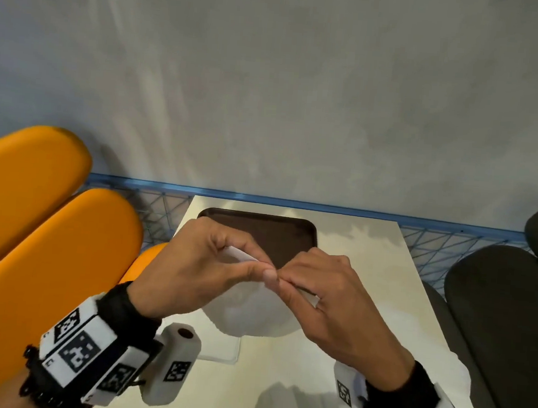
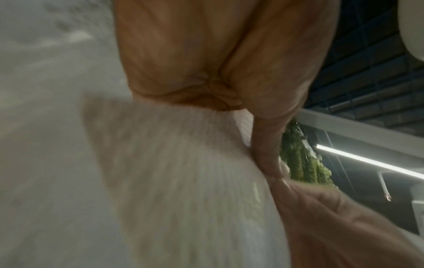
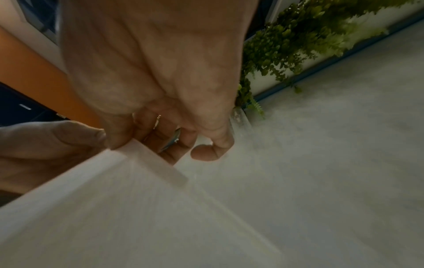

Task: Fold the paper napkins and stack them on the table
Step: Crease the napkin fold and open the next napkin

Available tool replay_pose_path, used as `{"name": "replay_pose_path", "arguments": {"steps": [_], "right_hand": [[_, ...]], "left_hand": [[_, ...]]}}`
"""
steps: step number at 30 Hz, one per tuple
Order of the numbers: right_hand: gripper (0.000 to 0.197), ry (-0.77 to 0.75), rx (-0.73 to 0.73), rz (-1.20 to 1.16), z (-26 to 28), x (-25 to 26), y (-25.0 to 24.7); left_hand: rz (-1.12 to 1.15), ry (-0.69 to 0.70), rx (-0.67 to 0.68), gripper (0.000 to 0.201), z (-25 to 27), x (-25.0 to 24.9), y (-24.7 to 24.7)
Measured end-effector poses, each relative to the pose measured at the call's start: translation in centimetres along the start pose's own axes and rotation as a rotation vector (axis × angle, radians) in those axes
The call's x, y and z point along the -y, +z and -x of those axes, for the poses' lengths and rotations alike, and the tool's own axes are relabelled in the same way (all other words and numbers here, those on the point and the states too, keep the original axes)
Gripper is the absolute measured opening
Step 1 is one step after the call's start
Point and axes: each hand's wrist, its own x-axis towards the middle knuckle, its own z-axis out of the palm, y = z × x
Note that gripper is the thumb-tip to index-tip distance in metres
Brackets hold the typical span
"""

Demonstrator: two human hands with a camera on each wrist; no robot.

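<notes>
My left hand (image 1: 192,262) and right hand (image 1: 325,292) both pinch the napkin's (image 1: 246,311) top edge, held above the bench (image 1: 368,276). I should match corners squarely before creasing, keeping the paper taut.

Dim wrist views smear with motion blur; head view bright, edges bowed.
</notes>
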Motion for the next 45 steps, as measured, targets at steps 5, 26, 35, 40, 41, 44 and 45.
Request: {"name": "replay_pose_path", "arguments": {"steps": [5, 26, 35, 40, 41, 44, 45], "right_hand": [[0.037, 0.231, 0.201, 0.004, 5.5, -2.8, -0.3], [0.036, 0.481, 0.739, -0.399, 2.4, -0.3, 12.0], [0.015, 1.359, 0.343, -0.712, 5.8, -5.4, 23.4], [0.044, 1.442, 0.196, -0.468, 5.4, -7.5, 28.4], [0.046, 1.441, 0.179, -0.429, 5.3, -7.6, 28.9], [0.041, 1.419, 0.117, -0.319, 5.1, -7.9, 29.9], [0.037, 1.416, 0.107, -0.296, 5.3, -8.1, 30.2]], "left_hand": [[-0.02, -0.089, -0.096, 0.019, 0.8, 0.2, -2.1], [0.22, -0.584, 0.268, 0.028, 10.1, 14.3, 0.7], [0.367, -1.102, 0.008, 0.017, 13.4, 31.2, 2.5], [0.111, -1.175, -0.15, 0.043, 11.8, 35.0, 3.7], [0.084, -1.19, -0.174, 0.047, 11.7, 35.4, 3.9], [-0.018, -1.169, -0.178, 0.043, 11.5, 35.7, 4.1], [-0.046, -1.165, -0.175, 0.04, 11.5, 35.8, 4.2]]}}
